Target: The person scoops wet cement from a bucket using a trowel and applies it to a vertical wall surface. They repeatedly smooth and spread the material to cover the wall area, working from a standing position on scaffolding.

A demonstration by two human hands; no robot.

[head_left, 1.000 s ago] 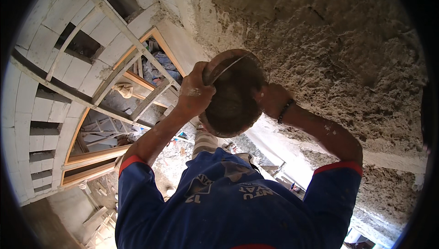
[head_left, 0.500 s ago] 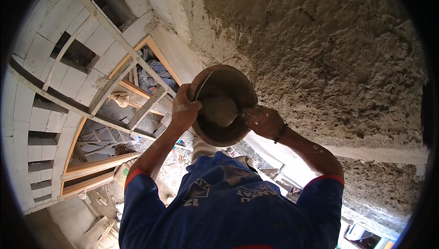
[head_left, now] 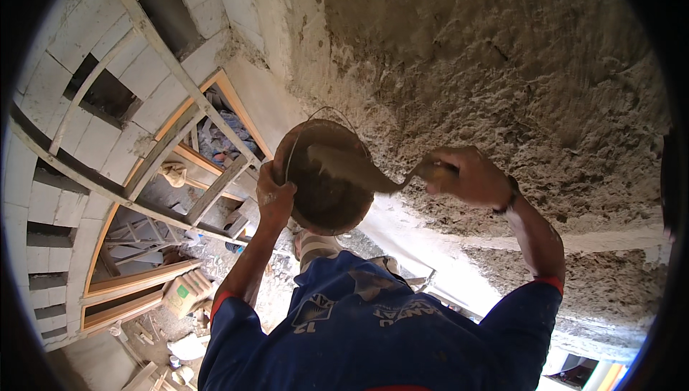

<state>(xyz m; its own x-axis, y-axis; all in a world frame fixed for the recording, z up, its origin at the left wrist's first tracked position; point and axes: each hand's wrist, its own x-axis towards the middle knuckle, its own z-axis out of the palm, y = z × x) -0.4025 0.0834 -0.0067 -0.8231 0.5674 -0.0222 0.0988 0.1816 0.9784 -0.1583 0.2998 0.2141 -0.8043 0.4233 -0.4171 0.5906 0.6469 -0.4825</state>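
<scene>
My left hand grips the left rim of a round, mortar-stained bucket, thumb toward its mouth. A thin wire handle arches over the bucket's far side. In my right hand is the handle of a trowel, fingers wrapped round it. The trowel's blade lies over the bucket's mouth, coated in grey mortar, and its bent neck crosses the right rim. Dark, wet-looking residue lines the inside of the bucket. My right hand is in front of the rough wall.
A rough, partly plastered wall fills the right side. On the left rise a pale block wall, wooden frames and a light bar lattice. Below lie a cardboard box and scattered debris.
My right hand has moved right, away from the bucket's inside, drawing the trowel up into view with mortar on it. The bucket and my left hand have shifted slightly left.
</scene>
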